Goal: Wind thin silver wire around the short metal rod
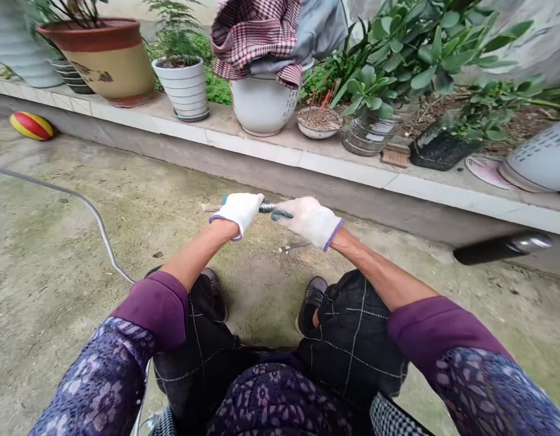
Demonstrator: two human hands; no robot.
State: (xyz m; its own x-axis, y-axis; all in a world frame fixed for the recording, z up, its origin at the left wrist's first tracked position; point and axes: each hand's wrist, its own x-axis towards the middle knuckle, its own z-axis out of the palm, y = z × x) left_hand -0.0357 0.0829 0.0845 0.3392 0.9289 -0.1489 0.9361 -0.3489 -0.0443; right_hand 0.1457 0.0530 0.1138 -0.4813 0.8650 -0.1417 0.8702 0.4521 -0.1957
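Note:
Both hands wear white work gloves with purple cuffs and grey-green palms. My left hand (240,209) is closed around a wire-wound stick (267,207), whose pale end pokes out on its left side. Dark, shiny coils of wire show in the gap between the hands. At the other end my right hand (307,220) grips the same piece, with fingers wrapped over it; that end is hidden in the glove. Below the right hand, a short thin rod (286,247) with a pale banded end lies on the ground, partly covered by the glove.
A tiled ledge (302,158) with potted plants runs across the front. Checked cloth (257,39) drapes over a white pot. A grey hose (96,212) curves along the left ground. A striped ball (32,125) and a black cylinder (498,248) lie by the ledge.

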